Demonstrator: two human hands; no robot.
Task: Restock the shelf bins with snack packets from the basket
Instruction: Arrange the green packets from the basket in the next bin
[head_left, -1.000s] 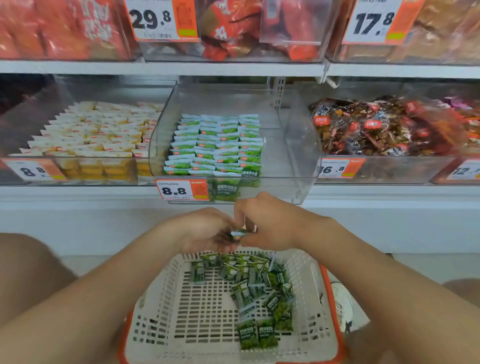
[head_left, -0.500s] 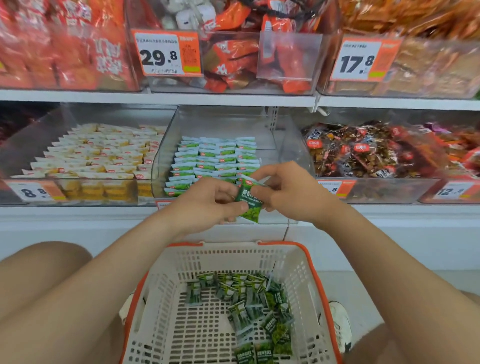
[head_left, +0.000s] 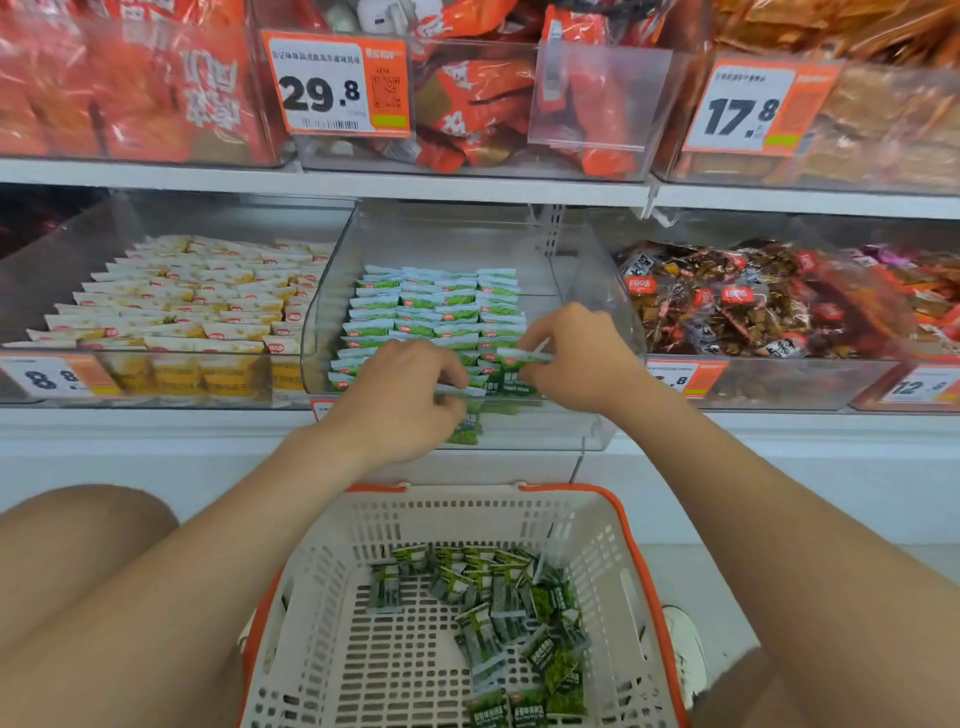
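Since load moved up from basket (head_left: 467, 512) to centre bin (head_left: 592, 291), 12 o'clock: your left hand (head_left: 410, 400) pinches green packets (head_left: 467, 428), right hand (head_left: 576, 358) pinches single packet (head_left: 511, 370); placement likely next.

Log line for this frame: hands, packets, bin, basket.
left hand: holds green packet | right hand: pinches another packet | where: front of middle bin | basket: more green packets inside
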